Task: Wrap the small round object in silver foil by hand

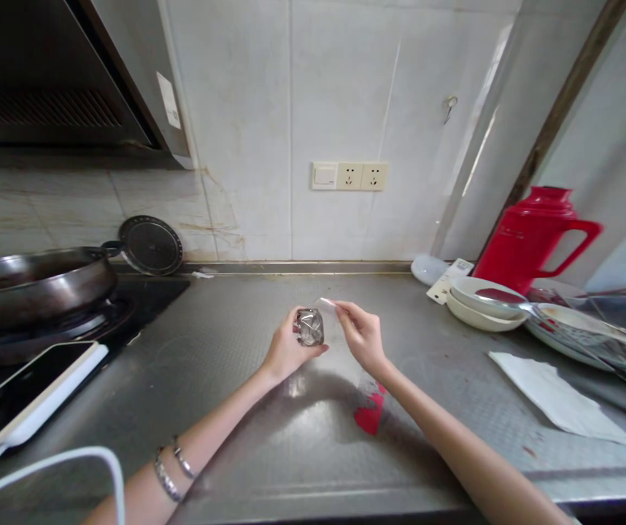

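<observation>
Above the middle of the metal counter, my left hand (283, 348) is closed around a small square clear glass container (311, 328), held tilted with one flat face toward me. What lies inside it cannot be made out. Close by on the right, the fingers of my right hand (366, 337) pinch a thin translucent strip (326, 303) that reaches toward the top of the glass container. Whether strip and glass touch is unclear. Below my right hand, a torn-looking red patch on clear film (368, 415) lies on the counter (269, 467).
At left, a metal pan (39, 281) stands on the black stove, with a phone (28, 401) and white cable in front. To the right are stacked white bowls (482, 310), a white paper sheet (559, 397), plates (603, 335) with utensils, and a red thermos jug (532, 237).
</observation>
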{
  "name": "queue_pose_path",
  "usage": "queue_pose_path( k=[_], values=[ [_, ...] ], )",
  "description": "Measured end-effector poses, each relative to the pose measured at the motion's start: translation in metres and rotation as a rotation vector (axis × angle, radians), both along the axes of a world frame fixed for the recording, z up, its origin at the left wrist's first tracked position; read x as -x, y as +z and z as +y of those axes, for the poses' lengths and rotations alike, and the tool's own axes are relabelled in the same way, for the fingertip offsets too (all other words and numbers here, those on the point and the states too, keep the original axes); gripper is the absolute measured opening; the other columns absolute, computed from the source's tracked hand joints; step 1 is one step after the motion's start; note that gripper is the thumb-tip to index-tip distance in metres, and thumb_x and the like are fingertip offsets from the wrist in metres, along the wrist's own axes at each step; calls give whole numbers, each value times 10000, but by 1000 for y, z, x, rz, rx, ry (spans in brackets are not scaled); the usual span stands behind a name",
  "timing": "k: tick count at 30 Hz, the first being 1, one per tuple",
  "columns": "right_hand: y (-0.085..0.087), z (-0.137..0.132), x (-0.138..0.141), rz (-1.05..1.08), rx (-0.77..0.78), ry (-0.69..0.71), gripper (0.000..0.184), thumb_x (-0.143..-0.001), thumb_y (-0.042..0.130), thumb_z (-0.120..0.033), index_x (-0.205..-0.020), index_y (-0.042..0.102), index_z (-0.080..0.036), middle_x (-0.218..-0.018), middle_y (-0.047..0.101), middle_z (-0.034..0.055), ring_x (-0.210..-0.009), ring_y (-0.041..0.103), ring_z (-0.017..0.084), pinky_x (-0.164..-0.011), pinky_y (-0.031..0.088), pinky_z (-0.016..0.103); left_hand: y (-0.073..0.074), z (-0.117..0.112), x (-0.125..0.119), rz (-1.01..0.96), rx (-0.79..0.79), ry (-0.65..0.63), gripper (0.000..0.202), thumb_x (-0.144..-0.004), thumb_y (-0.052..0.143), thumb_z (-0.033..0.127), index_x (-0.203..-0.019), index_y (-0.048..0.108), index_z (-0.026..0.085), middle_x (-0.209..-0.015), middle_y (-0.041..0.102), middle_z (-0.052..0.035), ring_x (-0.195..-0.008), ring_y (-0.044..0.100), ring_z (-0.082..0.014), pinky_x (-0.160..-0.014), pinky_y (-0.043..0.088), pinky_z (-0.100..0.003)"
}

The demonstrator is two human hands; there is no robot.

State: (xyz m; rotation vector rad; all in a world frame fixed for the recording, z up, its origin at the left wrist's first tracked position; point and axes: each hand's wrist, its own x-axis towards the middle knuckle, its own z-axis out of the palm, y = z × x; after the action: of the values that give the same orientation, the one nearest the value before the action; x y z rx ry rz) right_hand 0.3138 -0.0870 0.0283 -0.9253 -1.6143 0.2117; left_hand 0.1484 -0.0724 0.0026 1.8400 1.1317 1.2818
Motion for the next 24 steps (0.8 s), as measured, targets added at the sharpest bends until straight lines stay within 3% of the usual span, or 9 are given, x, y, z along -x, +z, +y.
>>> queue_pose_path(
  k=[5,9,16,20,24],
  values=[
    [-1,3,3,-37,6,19,237,-897,471,-254,-994,682,-206,-933,730,58,-843,687,198,-737,521,283,-3,-1,-1,35,-18,-28,774,-525,830,328,-1190,462,179,-1099,618,-101,-922,616,-211,-844,495,-360],
    [-1,1,4,-173,-3,134,254,-897,443,-189,-1025,659,-224,-963,724,52,-876,685,187,-755,528,283,-8,-2,-2,66,-45,-50,796,-508,835,288,-1205,467,175,-1120,596,-106,-990,592,-242,-859,485,-374],
    [4,-4,3,-393,-207,254,280,-894,396,-109,-1082,587,-191,-1093,676,108,-1036,636,192,-876,522,335,-9,-2,-5,82,-82,-81,753,-506,824,272,-1173,490,166,-1129,586,-104,-1032,566,-261,-899,451,-402],
    [8,-10,6,-429,-265,276,284,-886,387,-91,-1078,582,-169,-1082,671,137,-1045,630,197,-869,523,330,-3,-2,-3,106,-177,-108,677,-524,802,228,-1138,519,187,-1131,585,-86,-1058,541,-258,-938,419,-401],
    [8,-14,8,-340,-225,274,264,-894,407,-127,-1035,616,-202,-956,707,78,-975,658,190,-816,530,301,-1,-1,-2,101,-168,-117,680,-521,805,221,-1140,524,202,-1124,596,-78,-1045,546,-252,-927,423,-390]
  ],
)
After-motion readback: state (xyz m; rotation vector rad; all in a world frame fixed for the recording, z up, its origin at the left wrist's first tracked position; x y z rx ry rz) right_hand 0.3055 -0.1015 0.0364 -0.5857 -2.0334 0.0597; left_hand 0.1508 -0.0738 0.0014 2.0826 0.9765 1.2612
